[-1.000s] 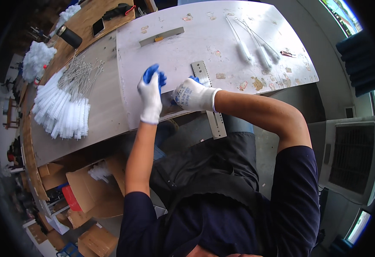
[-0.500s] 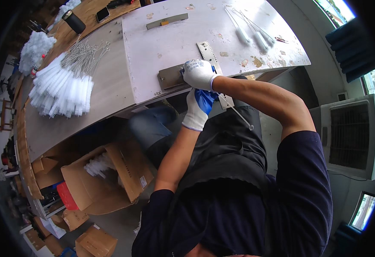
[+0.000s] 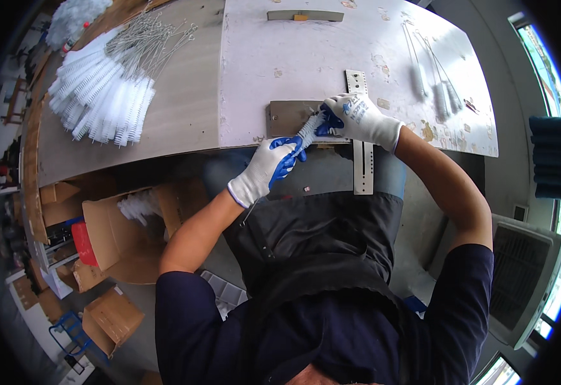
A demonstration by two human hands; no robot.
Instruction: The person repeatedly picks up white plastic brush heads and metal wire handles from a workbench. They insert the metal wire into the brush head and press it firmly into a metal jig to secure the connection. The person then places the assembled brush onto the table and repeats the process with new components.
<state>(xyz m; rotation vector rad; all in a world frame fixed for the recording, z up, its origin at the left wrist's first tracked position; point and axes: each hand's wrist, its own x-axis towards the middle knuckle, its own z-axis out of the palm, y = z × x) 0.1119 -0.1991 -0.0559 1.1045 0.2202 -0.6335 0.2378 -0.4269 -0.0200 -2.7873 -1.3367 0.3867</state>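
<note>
**Clamped aslant at both ends**

In the head view, we see the white brush [image 3: 308, 130] over the front edge of the tabletop [image 3: 319, 58], its long axis climbing from lower left to upper right. The left hand [image 3: 264, 168] closes around its lower part; the right hand [image 3: 360, 120] grips the upper end, at the right end of the grey metal plate [image 3: 282, 120] along that edge. We cannot tell whether brush and plate touch.

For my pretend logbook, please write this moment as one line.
left hand: gripping white brush; right hand: at brush's far end; brush pile: on table, left side
</note>
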